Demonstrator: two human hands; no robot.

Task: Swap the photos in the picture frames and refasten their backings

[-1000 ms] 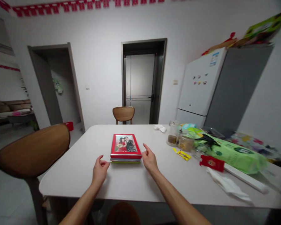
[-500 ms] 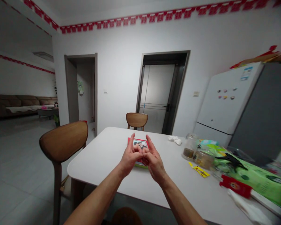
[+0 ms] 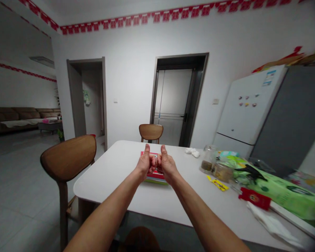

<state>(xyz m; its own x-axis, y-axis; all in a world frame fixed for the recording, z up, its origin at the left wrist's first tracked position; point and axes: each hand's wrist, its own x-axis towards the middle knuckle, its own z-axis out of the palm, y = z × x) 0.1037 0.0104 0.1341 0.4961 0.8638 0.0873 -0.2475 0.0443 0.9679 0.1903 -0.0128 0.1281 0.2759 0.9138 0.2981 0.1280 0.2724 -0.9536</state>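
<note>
Both hands hover side by side over the table (image 3: 112,175), a small gap between their curled fingers. My left hand (image 3: 145,164) is closed in a loose fist, thumb pointing straight up. Mirroring it, my right hand (image 3: 166,165) has its fingers folded in and its thumb raised. No object shows in either one. Behind and below them lies a flat red item with a green lower edge (image 3: 155,177), possibly books. The hands cover most of its top.
Along the table's right side are a glass jar (image 3: 207,161), a squat clear container (image 3: 222,172), a yellow packet (image 3: 218,183), a red packet (image 3: 255,198) and a green package (image 3: 286,190). Crumpled white tissue (image 3: 192,152) lies farther back. Wooden chairs (image 3: 69,157) stand around.
The fingertips, which met at the middle with the upper fingers stretched out, have folded into fists with thumbs up. The hands have come slightly apart. The view has shifted a little.
</note>
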